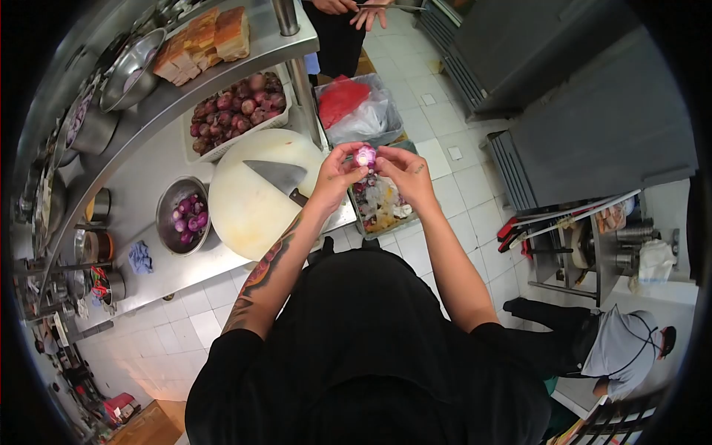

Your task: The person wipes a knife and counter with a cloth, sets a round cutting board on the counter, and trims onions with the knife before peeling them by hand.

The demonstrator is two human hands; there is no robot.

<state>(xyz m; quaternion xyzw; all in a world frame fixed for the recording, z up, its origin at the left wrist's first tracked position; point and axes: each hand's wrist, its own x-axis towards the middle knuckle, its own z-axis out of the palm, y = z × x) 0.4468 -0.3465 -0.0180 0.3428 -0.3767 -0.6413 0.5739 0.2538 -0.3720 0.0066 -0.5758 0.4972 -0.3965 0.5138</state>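
A red onion (364, 157), purple with a pale end facing up, is held between both hands. My left hand (337, 174) pinches it from the left, and my right hand (406, 174) grips its right side with the fingertips. Below the hands stands a bin (386, 204) with onion skins and scraps inside. To the left, a large chef's knife (278, 176) lies on the round white cutting board (241, 215). A metal bowl (170, 234) beside the board holds several peeled onions (190, 218).
A white crate (215, 154) of unpeeled red onions (239, 107) sits behind the board, under a metal shelf (259, 55) bearing bread-like blocks (204, 44). A lined bin (356, 111) stands ahead. One person (334, 37) is ahead; another (615, 348) bends at right.
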